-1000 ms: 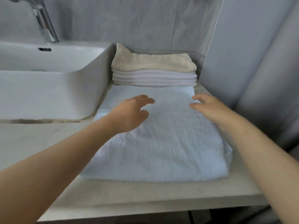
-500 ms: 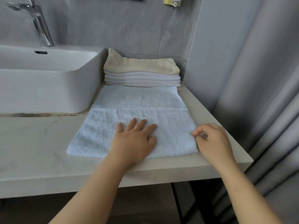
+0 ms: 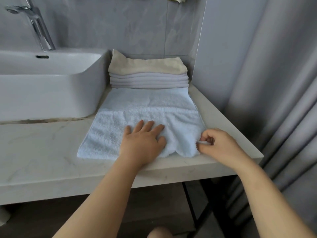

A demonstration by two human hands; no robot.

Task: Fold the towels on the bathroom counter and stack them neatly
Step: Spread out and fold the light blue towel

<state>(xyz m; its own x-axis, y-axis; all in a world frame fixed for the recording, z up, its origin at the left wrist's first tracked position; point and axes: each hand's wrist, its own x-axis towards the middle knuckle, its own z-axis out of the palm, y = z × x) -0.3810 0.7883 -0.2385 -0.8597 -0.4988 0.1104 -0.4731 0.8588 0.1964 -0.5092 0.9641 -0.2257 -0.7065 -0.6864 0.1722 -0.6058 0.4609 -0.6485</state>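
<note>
A pale blue towel (image 3: pixel 145 115) lies flat on the stone counter (image 3: pixel 42 152), its near part doubled over. My left hand (image 3: pixel 143 143) presses flat on the near half with fingers straight. My right hand (image 3: pixel 217 145) pinches the towel's near right corner between thumb and fingers, and the cloth bunches a little between the two hands. Behind the towel, against the wall, stands a stack of folded towels (image 3: pixel 149 79): several white ones with a beige towel (image 3: pixel 147 66) on top.
A white basin (image 3: pixel 51 86) with a chrome tap (image 3: pixel 37 26) fills the left of the counter. The counter ends at a corner just right of my right hand, beside a grey wall and a grey curtain (image 3: pixel 283 100).
Both hands came back from the far part of the towel to its near edge. The left hand settled flat on the cloth, and the right hand closed on the near right corner.
</note>
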